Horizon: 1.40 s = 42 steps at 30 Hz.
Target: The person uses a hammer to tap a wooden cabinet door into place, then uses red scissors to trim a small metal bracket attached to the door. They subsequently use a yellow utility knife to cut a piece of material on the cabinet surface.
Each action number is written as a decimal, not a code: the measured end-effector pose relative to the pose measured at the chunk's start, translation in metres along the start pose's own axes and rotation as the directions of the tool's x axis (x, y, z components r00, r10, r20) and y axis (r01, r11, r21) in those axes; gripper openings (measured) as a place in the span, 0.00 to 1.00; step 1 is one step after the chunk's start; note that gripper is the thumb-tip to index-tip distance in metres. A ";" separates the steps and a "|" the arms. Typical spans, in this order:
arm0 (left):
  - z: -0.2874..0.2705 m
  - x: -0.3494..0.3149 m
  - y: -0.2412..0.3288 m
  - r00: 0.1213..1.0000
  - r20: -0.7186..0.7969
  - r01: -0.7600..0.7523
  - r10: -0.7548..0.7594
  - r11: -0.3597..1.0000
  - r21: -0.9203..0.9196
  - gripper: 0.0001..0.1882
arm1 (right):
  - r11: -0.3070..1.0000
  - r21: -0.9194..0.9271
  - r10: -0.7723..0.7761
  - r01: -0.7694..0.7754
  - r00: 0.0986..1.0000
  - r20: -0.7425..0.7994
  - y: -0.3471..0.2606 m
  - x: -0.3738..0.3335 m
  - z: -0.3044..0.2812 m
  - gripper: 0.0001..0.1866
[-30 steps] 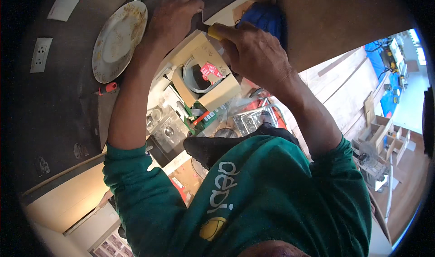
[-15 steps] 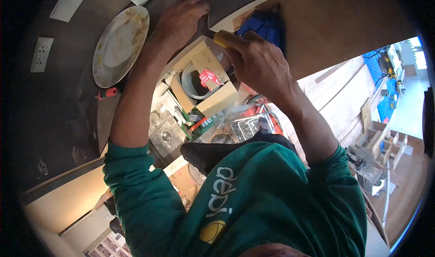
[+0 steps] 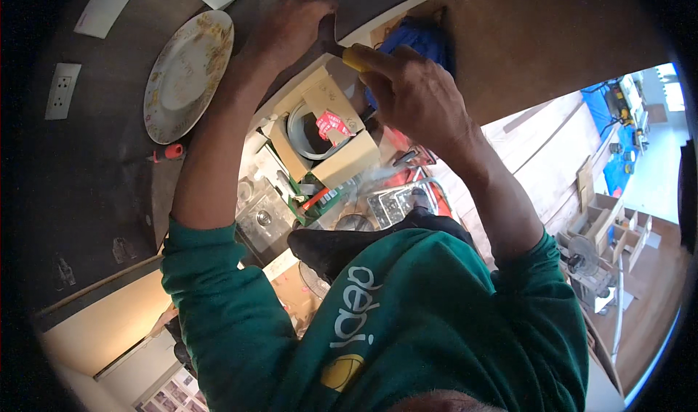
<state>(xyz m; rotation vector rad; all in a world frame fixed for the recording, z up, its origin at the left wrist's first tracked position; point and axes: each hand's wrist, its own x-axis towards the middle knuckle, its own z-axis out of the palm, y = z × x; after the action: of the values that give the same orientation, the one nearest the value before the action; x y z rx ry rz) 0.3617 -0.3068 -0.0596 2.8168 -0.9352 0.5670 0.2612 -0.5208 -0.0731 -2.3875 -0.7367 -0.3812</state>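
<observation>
The left hand (image 3: 291,27) presses flat on the dark wall, beside a decorated plate (image 3: 187,74). The right hand (image 3: 418,96) is closed around a yellow-handled tool (image 3: 358,57), above an open cardboard box (image 3: 327,132). The tool seems stiff and light, best held by its handle.

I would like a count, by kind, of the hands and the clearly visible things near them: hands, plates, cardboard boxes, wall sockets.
Hands: 2, the left hand and the right hand, which grips a yellow tool handle
Plates: 1, a patterned plate
Cardboard boxes: 1, an open box
Wall sockets: 1, a white socket
Total: 5
</observation>
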 end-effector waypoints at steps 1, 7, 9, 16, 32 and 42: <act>-0.002 0.002 0.002 0.999 0.031 0.020 -0.020 1.000 0.002 0.14 | 0.999 0.011 -0.053 0.053 0.997 -0.054 0.004 0.001 0.003 0.15; 0.005 0.007 -0.001 0.986 0.103 0.125 -0.131 0.990 0.057 0.15 | 0.995 -0.075 0.066 -0.062 0.996 0.057 -0.014 0.008 -0.005 0.15; 0.010 0.005 -0.004 0.995 0.026 0.096 -0.096 0.995 0.013 0.14 | 0.992 -0.127 0.015 -0.015 1.000 0.000 -0.010 -0.004 -0.009 0.15; 0.011 0.025 -0.006 0.997 0.081 0.004 -0.009 0.998 0.057 0.12 | 1.000 -0.014 0.003 -0.003 1.000 -0.001 0.010 0.005 -0.005 0.16; 0.021 0.047 -0.013 0.954 0.211 0.209 -0.212 0.977 0.035 0.14 | 0.997 -0.036 0.065 -0.063 0.996 0.058 0.013 0.018 -0.011 0.15; 0.019 0.047 -0.003 0.926 0.206 0.323 -0.317 0.946 0.004 0.15 | 0.997 -0.039 0.064 -0.063 0.997 0.043 0.022 0.001 -0.021 0.15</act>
<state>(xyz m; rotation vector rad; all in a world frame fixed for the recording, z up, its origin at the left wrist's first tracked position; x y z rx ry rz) 0.4042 -0.3342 -0.0594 2.9507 -0.4824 0.2226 0.2734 -0.5483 -0.0666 -2.4557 -0.6771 -0.3191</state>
